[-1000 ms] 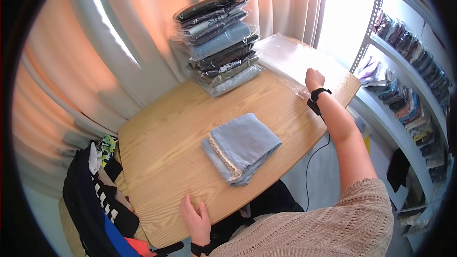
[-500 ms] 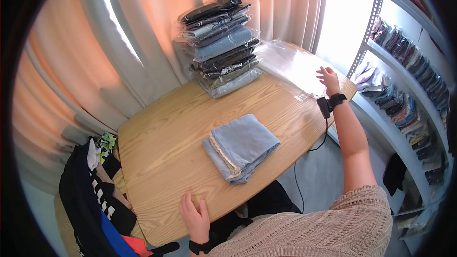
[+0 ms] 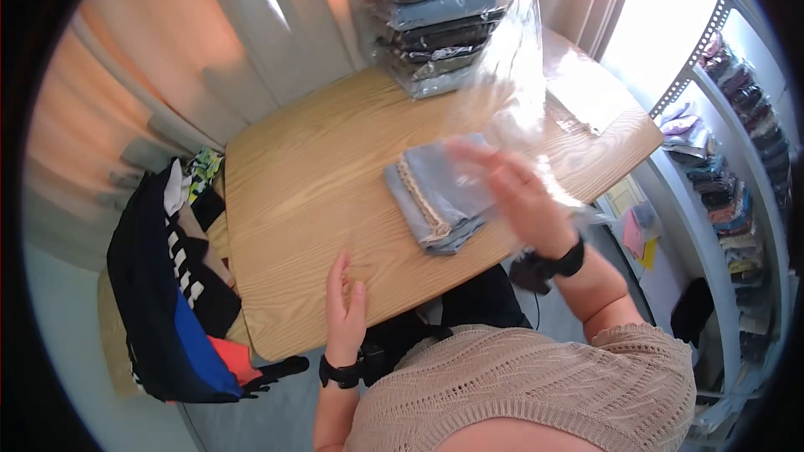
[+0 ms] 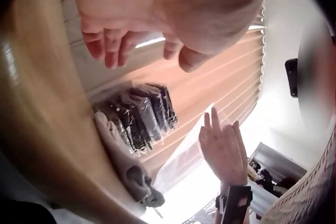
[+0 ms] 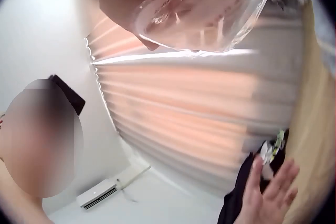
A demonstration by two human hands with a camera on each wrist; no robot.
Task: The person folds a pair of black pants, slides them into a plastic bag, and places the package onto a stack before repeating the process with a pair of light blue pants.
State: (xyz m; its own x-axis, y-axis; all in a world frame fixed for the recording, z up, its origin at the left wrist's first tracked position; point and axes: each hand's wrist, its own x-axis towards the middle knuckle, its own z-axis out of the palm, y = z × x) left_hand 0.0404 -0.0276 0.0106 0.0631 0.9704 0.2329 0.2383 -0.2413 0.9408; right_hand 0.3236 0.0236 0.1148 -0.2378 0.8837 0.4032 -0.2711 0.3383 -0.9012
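Observation:
On the table (image 3: 293,201) lies a folded light-blue garment (image 3: 419,188) with a cream lace trim along one side. My right hand (image 3: 532,205), blurred, holds a clear plastic bag (image 3: 512,75) over the garment's right part. The bag's upper part stands up beyond the fingers in the head view, and in the right wrist view its clear film (image 5: 205,22) overlaps the fingers. Near the table's front edge, left of the garment, is my left hand (image 3: 343,310), fingers loosely extended and holding nothing.
A tall stack of bagged folded clothes (image 3: 444,21) stands at the back, before the curtains (image 3: 318,17). More clear bags (image 3: 586,88) lie at the table's far right. Dark and coloured clothes (image 3: 184,293) are heaped at the left; shelves (image 3: 703,109) of packed clothes stand right.
My right hand has come from the far right of the table towards the garment, bringing a clear bag up from the pile. My left hand stays near the front edge; the head view has shifted.

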